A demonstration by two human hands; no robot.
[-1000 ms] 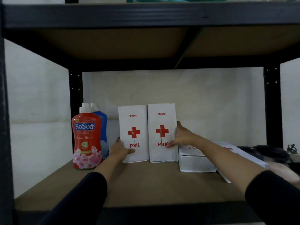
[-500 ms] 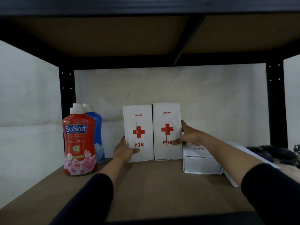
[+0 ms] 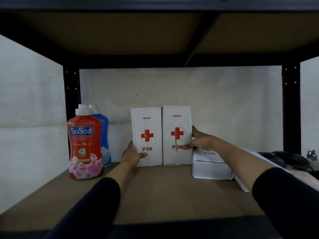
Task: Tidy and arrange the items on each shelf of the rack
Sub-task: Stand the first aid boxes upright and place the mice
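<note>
Two white P3K first-aid boxes with red crosses stand upright side by side at the back of the brown shelf [image 3: 155,195]. My left hand [image 3: 132,155] grips the lower left edge of the left box [image 3: 146,123], thumb on its front. My right hand [image 3: 198,141] grips the right edge of the right box [image 3: 177,121], thumb across the front. A third white P3K box [image 3: 210,167] lies flat just right of them, under my right forearm.
A red SoSoft detergent bottle [image 3: 85,145] stands at the left with a blue bottle [image 3: 103,135] behind it. Another white box [image 3: 241,181] lies tilted at the right, and dark items with a cable [image 3: 290,159] sit at the far right. Black rack posts flank the shelf.
The view has come closer and lower to the shelf. Both hands stay on the two upright boxes, which stand close together.
</note>
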